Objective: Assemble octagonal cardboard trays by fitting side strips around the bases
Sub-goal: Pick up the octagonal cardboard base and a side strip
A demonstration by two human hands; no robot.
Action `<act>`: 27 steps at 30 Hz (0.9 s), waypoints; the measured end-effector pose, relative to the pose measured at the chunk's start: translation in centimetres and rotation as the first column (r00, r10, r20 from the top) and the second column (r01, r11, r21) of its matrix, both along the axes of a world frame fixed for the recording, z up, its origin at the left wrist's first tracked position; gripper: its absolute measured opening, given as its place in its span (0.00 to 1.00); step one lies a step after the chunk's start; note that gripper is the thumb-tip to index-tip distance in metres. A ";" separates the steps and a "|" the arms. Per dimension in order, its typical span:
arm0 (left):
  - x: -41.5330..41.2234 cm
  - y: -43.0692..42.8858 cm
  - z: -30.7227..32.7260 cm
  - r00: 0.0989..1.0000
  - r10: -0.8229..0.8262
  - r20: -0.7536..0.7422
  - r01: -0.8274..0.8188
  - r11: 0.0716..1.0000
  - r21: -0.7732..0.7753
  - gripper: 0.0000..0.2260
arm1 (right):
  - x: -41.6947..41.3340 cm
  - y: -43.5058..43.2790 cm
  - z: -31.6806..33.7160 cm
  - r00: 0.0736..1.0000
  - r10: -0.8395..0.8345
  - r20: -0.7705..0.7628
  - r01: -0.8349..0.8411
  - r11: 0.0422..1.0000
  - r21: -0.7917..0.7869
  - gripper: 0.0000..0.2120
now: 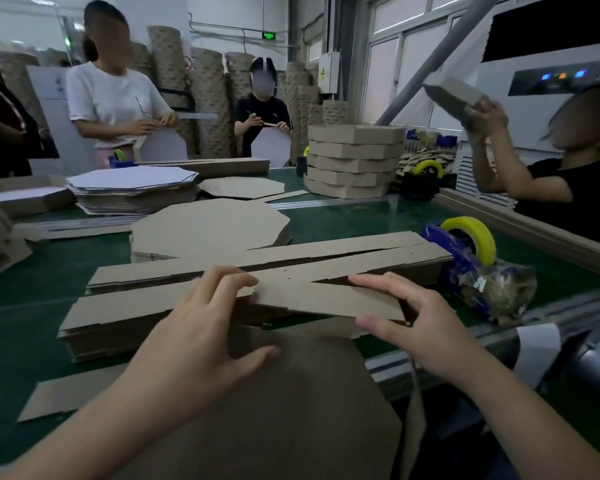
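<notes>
A brown octagonal cardboard base (291, 403) lies flat at the near edge of the green table (343, 220). Just beyond it sit two stacks of long cardboard side strips (174, 271). The top strip (319, 297) is skewed across the nearer stack, its right end lifted. My left hand (205, 327) lies on that strip with curled fingers over its far edge and the thumb spread above the base. My right hand (409, 320) pinches the strip's right end between thumb and fingers.
A stack of octagonal bases (208, 226) lies past the strips, another white-topped pile (132, 188) at left, finished trays (354, 161) stacked at back right. A blue tape dispenser with yellow tape (465, 244) stands right. Three people work across the table; one at right lifts a tray (454, 95).
</notes>
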State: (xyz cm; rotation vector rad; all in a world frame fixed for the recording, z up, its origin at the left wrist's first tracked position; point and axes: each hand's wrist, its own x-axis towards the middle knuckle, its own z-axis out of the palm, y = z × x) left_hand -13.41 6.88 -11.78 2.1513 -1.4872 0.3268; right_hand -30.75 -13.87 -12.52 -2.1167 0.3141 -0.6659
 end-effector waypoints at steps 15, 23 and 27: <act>0.8 0.7 -2.7 0.863 0.017 -0.506 -0.113 0.981 -0.159 0.39 | 2.1 -0.5 -3.3 0.979 0.187 -0.078 -0.189 0.982 -0.010 0.18; 0.1 0.7 -2.4 0.802 0.055 -0.595 -0.214 0.956 -0.201 0.39 | 1.9 -0.2 -2.3 0.969 0.227 -0.100 -0.232 0.971 -0.052 0.20; 0.1 0.8 -2.3 0.775 0.028 -0.631 -0.179 0.968 -0.178 0.41 | 2.2 0.0 -1.9 0.961 0.255 -0.105 -0.260 0.965 -0.043 0.20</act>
